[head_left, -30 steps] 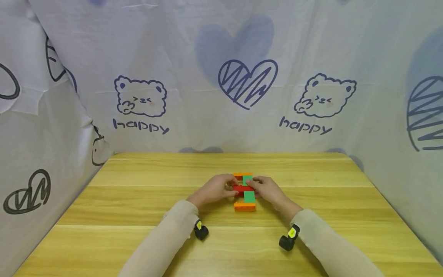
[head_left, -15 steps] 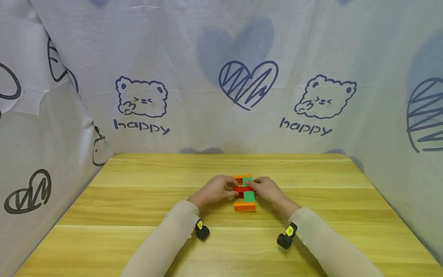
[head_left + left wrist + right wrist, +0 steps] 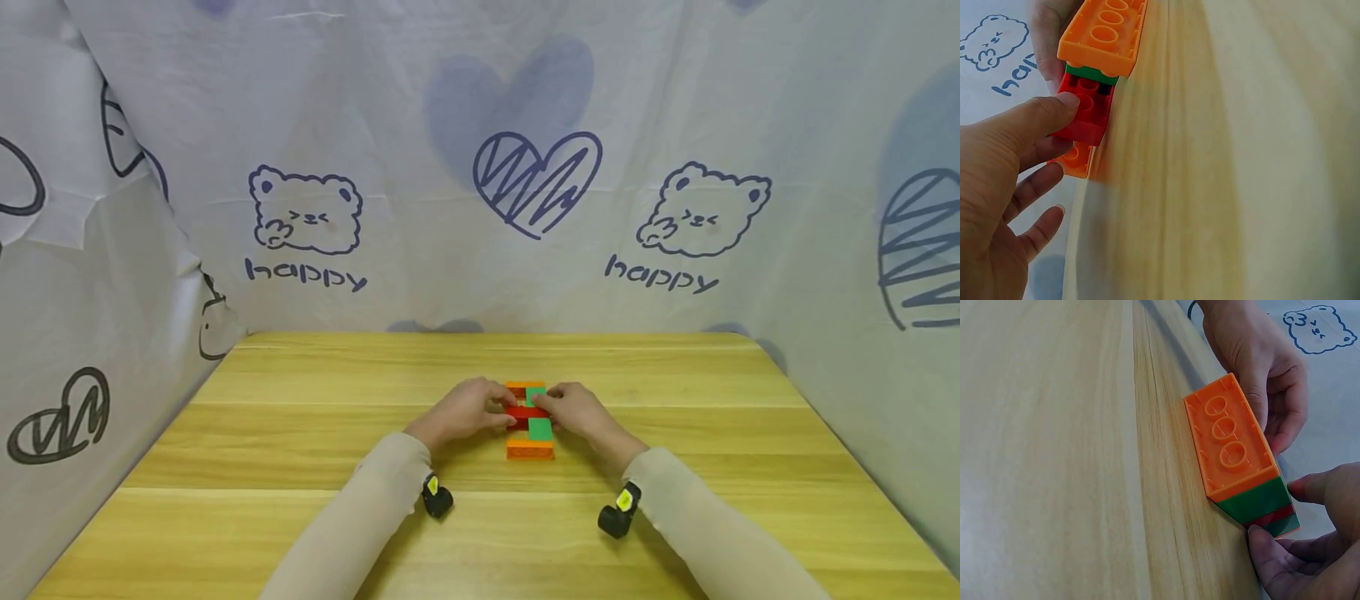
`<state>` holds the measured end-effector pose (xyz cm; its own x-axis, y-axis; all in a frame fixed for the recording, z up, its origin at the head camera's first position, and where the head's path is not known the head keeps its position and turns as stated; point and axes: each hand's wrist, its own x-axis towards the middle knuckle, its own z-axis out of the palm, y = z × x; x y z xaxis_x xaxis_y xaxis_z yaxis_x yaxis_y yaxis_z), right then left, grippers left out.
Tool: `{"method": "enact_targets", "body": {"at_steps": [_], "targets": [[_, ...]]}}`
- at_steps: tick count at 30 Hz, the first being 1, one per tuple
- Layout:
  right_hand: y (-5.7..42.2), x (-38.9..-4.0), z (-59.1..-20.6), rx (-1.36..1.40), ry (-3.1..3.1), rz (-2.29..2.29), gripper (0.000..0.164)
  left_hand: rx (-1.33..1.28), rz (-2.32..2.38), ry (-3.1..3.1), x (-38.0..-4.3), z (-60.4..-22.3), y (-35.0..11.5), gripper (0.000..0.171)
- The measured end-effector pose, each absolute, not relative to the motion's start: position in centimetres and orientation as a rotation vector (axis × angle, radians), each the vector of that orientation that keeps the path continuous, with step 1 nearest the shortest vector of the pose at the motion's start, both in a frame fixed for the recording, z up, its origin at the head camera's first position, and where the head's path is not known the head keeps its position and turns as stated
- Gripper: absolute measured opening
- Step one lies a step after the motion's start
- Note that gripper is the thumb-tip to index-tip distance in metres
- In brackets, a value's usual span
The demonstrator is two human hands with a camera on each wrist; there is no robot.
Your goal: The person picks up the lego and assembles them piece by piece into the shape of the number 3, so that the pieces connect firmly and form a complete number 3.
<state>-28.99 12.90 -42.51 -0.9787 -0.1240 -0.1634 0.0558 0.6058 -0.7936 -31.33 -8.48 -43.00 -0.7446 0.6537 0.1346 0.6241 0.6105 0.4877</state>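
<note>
Between the two hands stands a joined set of toy building bricks. A red brick crosses its middle, with a green brick running front to back. One orange brick lies at the near end, another orange brick at the far end. The orange brick's hollow underside faces the right wrist camera. My left hand pinches the red brick's left end, its thumb on the hollow side. On the opposite side, my right hand grips the green and red bricks with thumb and fingers.
A wood-grain table carries the bricks. White cloth printed with bears and hearts hangs behind it and at both sides. A small black camera sits on each wrist, the left camera and the right camera.
The red brick and the far orange brick have sunk slightly in the head view. My right wrist has turned a little and shifted slightly left. Both hands keep their hold.
</note>
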Motion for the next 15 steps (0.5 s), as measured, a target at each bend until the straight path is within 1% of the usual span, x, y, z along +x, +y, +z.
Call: {"method": "enact_targets", "body": {"at_steps": [7,15], "targets": [[12.91,-29.05,-42.75,-0.060,2.652,-1.296,0.046,1.133,0.718,2.797,-31.21,-42.71,-8.40,0.024],[13.27,-29.04,-42.57,-0.062,2.624,-1.293,0.057,1.101,0.694,2.818,-30.98,-42.33,-9.03,0.040]]}}
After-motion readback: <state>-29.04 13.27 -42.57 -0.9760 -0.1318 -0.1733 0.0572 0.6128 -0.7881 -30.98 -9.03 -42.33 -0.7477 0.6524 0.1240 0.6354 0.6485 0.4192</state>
